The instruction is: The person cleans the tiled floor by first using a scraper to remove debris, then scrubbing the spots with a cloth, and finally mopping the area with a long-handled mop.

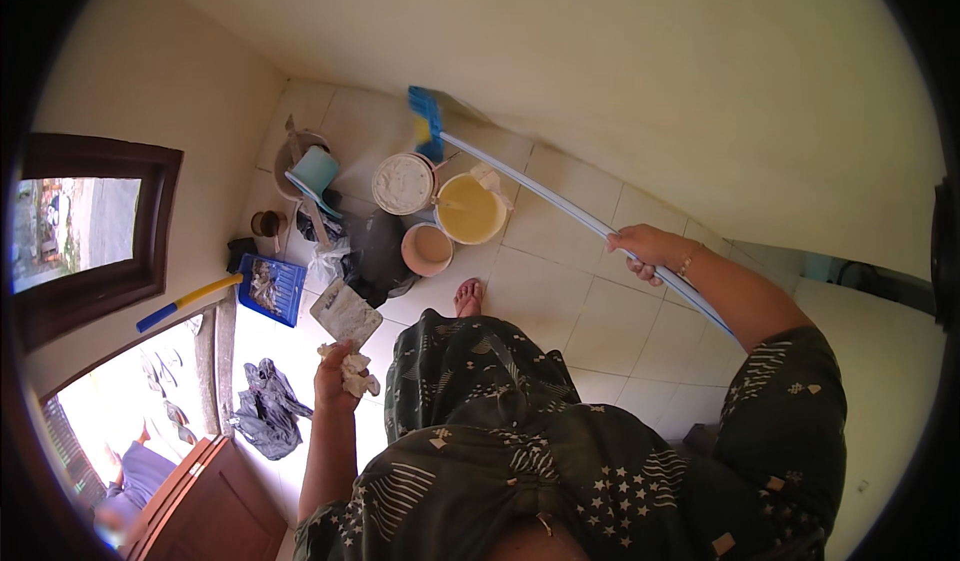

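My right hand [648, 252] is closed round the pale handle of a broom [548, 195]. Its blue, yellow-marked head [426, 123] is against the base of the far wall, behind the buckets. At the lower left, my left hand [335, 373] is closed on a crumpled off-white rag or paper [357, 374]. A flat, square, grey-stained plate [346, 314] sticks out beyond that hand and seems held in it too; its grip is hidden. Nearest the broom head stand a white-lidded bucket [403, 183] and a tub of yellowish liquid [470, 211] with a rag over its rim.
A smaller pink bucket [428, 251] stands by a black bag [380, 258]. A blue dustpan [273, 289] with debris and yellow handle lies left. A bin [292, 166] holds a turquoise dipper [316, 172]. Another black bag [268, 410] lies near the doorway and wooden door [215, 506].
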